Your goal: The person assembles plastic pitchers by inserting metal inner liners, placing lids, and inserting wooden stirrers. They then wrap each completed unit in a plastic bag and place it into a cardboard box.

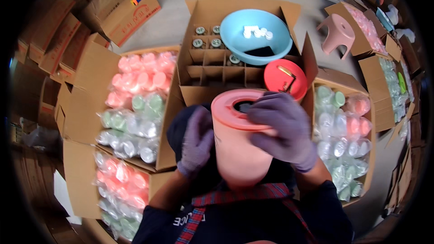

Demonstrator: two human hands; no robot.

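Observation:
Close in front of me stands a tall pink cylindrical container (pixel 239 158), tilted a little, with a pink ring-shaped top (pixel 224 108) around a dark round opening. My right hand (pixel 287 126), in a grey-purple glove, is closed over the right side of this top, its thumb down on the container's wall. At the left wall is my left hand (pixel 197 140), gloved the same way. Its fingers are stretched upward along the side, somewhat blurred; whether they press on the wall cannot be made out. The container's foot is low, near my lap.
Ahead, a divided carton (pixel 194 70) holds several jars with metallic tops. Over it rest a light blue basin (pixel 257 56) with small white pieces and a red dish (pixel 275 79) holding a brass-coloured tool. Cartons of bagged pink, green and clear cups (pixel 147 81) flank me. A pink stool (pixel 338 34) stands right.

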